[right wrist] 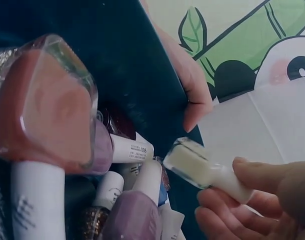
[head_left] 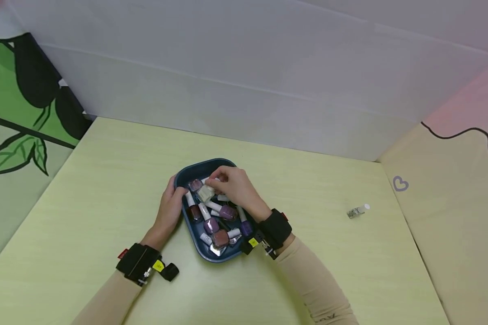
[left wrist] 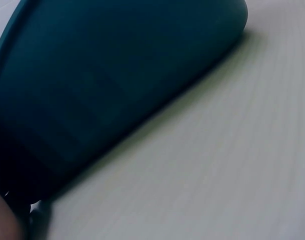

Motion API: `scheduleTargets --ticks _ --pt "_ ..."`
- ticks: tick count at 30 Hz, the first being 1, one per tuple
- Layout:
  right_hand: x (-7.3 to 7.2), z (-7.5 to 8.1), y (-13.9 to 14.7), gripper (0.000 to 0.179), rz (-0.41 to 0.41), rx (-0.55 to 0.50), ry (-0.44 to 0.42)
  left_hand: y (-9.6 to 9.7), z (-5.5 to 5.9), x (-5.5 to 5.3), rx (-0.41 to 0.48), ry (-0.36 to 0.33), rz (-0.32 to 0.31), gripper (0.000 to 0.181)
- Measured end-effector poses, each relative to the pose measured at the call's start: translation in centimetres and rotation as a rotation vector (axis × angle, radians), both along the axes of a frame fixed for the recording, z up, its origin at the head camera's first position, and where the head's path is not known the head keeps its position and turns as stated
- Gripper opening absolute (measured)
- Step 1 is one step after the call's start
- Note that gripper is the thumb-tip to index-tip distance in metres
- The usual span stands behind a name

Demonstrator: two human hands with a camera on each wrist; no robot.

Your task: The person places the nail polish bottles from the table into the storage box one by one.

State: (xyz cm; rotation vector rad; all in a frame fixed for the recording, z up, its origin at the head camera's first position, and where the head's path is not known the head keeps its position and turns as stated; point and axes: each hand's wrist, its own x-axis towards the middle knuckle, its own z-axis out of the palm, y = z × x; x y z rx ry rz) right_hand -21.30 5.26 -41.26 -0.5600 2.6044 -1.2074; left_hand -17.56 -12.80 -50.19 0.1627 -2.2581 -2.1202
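Observation:
A dark blue tray full of nail polish bottles sits on the table. My left hand grips its left side, thumb over the rim; the left wrist view shows mostly the tray's outer wall. Over the far end of the tray, my right hand pinches a pale cream nail polish bottle by its white cap, glass end tilted toward the other bottles. Among those lie a brownish-pink bottle, a mauve bottle, a dark red bottle and a purple bottle.
A small clear bottle with a white cap lies alone on the table, well right of the tray. A white wall closes off the back. Printed panels stand at the left and right.

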Motion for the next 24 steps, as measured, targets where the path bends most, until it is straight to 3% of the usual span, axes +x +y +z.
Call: scheduleTargets --ticks 10,24 --pt "0.16 -0.16 0.01 0.019 0.070 0.051 -0.080 0.13 0.12 0.14 -0.007 -0.012 -0.011 0.054" --pt "0.11 -0.27 -0.04 0.025 0.080 0.157 -0.016 0.05 -0.01 0.11 -0.009 -0.027 -0.004 0.054"
